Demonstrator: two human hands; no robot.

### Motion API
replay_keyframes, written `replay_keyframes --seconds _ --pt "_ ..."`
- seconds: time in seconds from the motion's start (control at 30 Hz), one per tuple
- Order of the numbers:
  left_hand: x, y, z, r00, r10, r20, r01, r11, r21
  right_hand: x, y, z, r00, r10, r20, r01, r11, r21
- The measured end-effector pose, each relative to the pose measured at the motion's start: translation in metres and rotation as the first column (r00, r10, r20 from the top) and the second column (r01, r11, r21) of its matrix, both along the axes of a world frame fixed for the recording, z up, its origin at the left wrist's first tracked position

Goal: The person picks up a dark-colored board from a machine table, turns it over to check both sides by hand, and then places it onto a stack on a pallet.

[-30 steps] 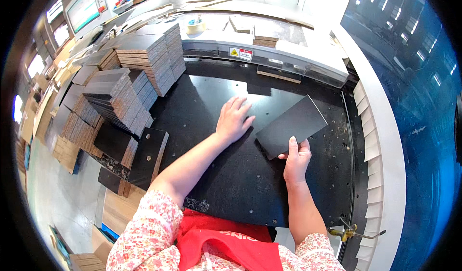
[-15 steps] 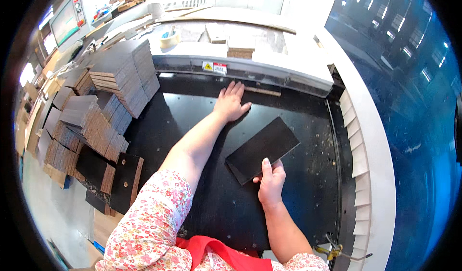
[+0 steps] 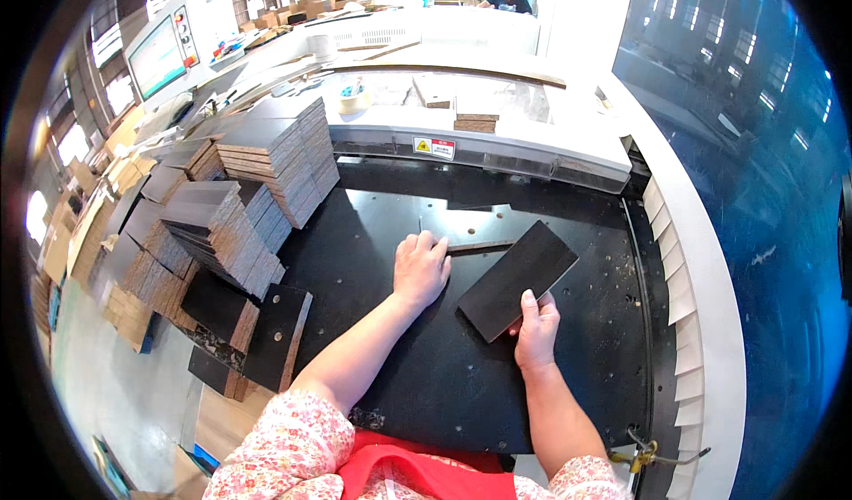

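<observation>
My right hand (image 3: 537, 330) grips a dark rectangular board (image 3: 518, 278) by its near right corner, thumb on top, holding it tilted above the black worktable (image 3: 390, 376). Another dark board (image 3: 484, 225), with small round holes and a pale near edge, lies farther back, partly hidden behind the held one. At that board's left end is my left hand (image 3: 421, 269), its fingers bent down and closed around the edge; the fingertips are mostly hidden.
Stacks of cut boards (image 3: 284, 158) with brown edges stand at the left, beside more dark drilled boards (image 3: 282, 331). A machine bar (image 3: 524, 162) with a warning label crosses the back. White pleated bellows (image 3: 682, 278) run along the right. Farther back, a person (image 3: 508, 1) sits.
My left hand has drawn back toward me from the machine bar, and the drilled board has come nearer with it. My right hand keeps its board, now turned slightly steeper. The view has shifted.
</observation>
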State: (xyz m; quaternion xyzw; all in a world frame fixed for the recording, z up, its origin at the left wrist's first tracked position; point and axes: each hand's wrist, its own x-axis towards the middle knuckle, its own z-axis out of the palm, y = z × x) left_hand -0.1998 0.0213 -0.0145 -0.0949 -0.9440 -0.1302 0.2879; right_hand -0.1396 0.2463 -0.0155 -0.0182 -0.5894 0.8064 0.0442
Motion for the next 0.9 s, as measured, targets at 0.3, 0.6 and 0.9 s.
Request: replay_keyframes --seconds 0.3,0.6,0.9 --pt "0.114 -0.041 0.004 0.996 -0.012 -0.085 0.012 1.0 0.004 0.012 0.022 0.066 0.788 0.081 -0.611 0.387 0.706 0.593" --pt "0.102 -0.06 -0.012 0.996 -0.068 0.06 0.049 0.961 0.273 0.073 0.072 0.039 0.858 0.323 -0.398 0.48 -0.234 0.845" --pt "0.104 -0.059 -0.003 0.993 -0.07 0.1 0.046 0.974 0.22 0.018 0.115 0.023 0.824 0.309 -0.475 0.547 -0.213 0.809"
